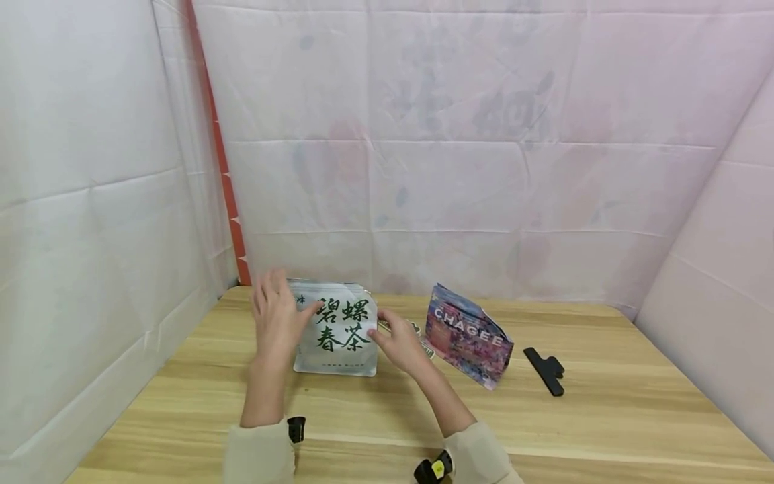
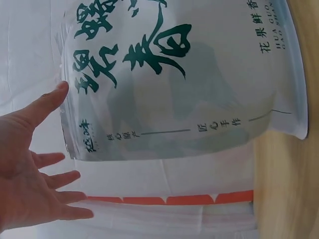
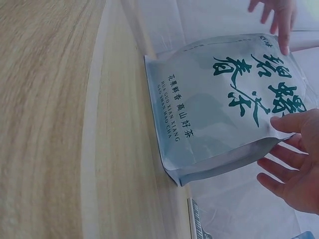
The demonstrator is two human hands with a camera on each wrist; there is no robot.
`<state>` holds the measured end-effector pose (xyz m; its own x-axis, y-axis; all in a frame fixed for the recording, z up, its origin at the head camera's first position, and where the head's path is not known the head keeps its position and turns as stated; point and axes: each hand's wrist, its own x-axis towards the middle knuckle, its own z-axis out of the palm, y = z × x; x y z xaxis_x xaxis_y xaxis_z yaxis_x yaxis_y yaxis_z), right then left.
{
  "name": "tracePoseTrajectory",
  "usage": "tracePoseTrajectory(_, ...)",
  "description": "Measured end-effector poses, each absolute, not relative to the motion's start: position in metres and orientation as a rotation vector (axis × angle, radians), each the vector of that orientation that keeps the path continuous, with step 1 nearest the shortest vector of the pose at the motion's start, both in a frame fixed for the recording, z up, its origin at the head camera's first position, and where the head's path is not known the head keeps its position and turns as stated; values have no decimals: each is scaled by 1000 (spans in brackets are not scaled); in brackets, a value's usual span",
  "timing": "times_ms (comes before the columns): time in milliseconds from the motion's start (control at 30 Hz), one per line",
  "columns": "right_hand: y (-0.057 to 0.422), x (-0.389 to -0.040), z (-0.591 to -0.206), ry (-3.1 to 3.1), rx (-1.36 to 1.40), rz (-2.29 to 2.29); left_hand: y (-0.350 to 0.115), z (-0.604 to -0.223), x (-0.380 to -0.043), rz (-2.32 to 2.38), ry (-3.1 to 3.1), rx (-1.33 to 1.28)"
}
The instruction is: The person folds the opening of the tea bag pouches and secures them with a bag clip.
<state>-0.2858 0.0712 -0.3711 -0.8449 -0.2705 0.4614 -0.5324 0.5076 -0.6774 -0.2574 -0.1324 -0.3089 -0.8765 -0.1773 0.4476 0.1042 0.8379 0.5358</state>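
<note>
A pale silver-green tea bag (image 1: 338, 356) with large dark green Chinese characters stands upright on the table. My left hand (image 1: 276, 326) is at its upper left, fingers spread; in the left wrist view the thumb reaches the bag's top edge and the other fingers extend past its corner. At the right side edge, my right hand (image 1: 400, 344) holds the bag, thumb on the front face and fingers behind the edge. The side fold of the tea bag (image 3: 224, 164) shows in the right wrist view, running down to the base.
Right of the hands stands a blue and pink CHAGEE bag (image 1: 462, 336), set at an angle. Further right lies a black clip (image 1: 546, 371). Green-and-white flat pieces (image 1: 430, 350) show partly behind the right hand. White sheeting (image 1: 447, 181) hangs behind the wooden table (image 1: 363, 417) and at both sides.
</note>
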Motion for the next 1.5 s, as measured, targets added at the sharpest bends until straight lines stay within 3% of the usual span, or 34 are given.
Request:
tracePoseTrajectory(500,72,-285,-367,-2480,644,1261,-104,-306,-280,-581,-2306,-517)
tracePoseTrajectory(1033,68,-286,-370,-2432,669,1312,-106,-313,-287,-470,-2320,-550)
tracePoseTrajectory(1500,53,-301,-356,-2238,686,1643,-104,-313,-287,-495,-2313,-545)
